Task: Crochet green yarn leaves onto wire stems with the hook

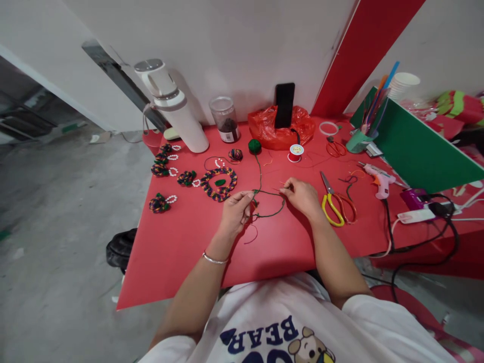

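Over the middle of the red table, my left hand [238, 209] pinches green yarn [260, 174] that runs up to a small green yarn ball [254, 146]. The yarn also crosses rightward and loops below between my hands. My right hand [300, 195] is closed in a pinch near that strand, with a thin, needle-like tip showing at its fingers; exactly what it grips is too small to make out. Left of my left hand lies a braided multicolour yarn ring [219, 185] with a green piece inside it. Yellow-handled scissors [331, 201] rest right of my right hand.
Several yarn flowers with bead loops [161, 203] lie at the left. Behind stand a white bottle [185, 123], a clear jar [225, 121], a phone [284, 106] and a red thread spool [295, 153]. A pink glue gun [380, 180], power strip [416, 216] and cables occupy the right.
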Motion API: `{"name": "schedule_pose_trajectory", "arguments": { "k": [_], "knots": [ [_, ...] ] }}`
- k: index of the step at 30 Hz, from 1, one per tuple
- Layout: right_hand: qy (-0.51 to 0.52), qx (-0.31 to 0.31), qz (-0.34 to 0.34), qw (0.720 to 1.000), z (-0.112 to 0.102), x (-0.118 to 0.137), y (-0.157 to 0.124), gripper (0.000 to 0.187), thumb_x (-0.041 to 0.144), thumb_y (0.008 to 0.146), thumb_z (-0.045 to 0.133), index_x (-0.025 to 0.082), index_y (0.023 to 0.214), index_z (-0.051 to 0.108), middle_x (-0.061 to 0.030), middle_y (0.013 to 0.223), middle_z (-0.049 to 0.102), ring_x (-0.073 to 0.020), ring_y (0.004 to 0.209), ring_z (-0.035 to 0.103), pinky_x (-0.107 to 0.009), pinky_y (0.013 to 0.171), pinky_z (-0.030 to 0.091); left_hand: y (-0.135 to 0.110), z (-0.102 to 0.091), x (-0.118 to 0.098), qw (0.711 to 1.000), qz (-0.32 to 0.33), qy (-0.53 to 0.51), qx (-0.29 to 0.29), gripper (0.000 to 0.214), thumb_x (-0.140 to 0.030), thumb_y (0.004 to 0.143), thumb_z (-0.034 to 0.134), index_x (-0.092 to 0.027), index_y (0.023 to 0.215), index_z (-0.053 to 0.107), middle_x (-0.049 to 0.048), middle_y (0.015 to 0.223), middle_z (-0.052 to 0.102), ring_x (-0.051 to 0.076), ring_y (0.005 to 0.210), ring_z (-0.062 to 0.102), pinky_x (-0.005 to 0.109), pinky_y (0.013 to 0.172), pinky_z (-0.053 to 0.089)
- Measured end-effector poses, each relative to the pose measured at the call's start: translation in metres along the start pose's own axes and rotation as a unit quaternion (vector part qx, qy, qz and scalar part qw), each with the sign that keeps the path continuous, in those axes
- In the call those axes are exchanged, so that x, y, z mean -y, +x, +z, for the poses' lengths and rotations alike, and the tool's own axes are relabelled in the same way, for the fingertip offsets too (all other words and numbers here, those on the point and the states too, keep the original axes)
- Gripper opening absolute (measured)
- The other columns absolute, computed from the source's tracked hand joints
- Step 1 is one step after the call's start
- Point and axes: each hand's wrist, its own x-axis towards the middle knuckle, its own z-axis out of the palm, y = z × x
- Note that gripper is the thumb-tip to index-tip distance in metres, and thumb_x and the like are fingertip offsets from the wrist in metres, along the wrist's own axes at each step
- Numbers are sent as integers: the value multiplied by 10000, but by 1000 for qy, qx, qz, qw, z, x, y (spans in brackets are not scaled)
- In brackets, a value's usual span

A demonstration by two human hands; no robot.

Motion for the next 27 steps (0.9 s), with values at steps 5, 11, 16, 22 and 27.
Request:
{"name": "schedule_pose_trajectory", "arguments": {
  "k": [5,11,16,22,27],
  "knots": [
    [285,-99,-34,953,-6,-1,6,288,398,902,656,230,1108,766,-65,1018,737,-204,890,680,-364,827,552,1,-1,1,1000,5,0,0,446,-495,588,883,-159,791,672,-80,370,482,43,252,269,184,285,107],
    [299,-214,-64,928,-14,2,4,235,422,891,691,266,1024,805,-92,1290,641,-231,1122,653,-374,873,574,1,-1,1,1000,4,-4,2,451,-499,586,885,-158,792,673,-82,367,478,45,250,265,189,284,103],
    [429,-188,-58,882,-8,8,4,257,478,920,669,245,1005,734,-66,1163,710,-134,794,663,-250,585,540,1,-1,3,1000,7,-17,3,444,-487,593,883,-151,800,679,-83,373,482,40,252,264,184,287,100],
    [618,-48,-92,780,5,28,-7,313,545,924,678,258,979,566,4,876,757,-96,590,648,-172,445,490,4,-2,6,1000,9,-14,2,450,-504,615,875,-141,804,691,-76,370,485,42,246,264,185,281,117],
    [627,10,-107,772,7,37,-16,351,569,908,691,253,962,548,-3,884,757,-107,625,675,-186,466,524,3,-1,6,999,15,-28,3,448,-491,620,880,-136,825,699,-75,366,478,48,245,266,185,282,120]
  ]
}}
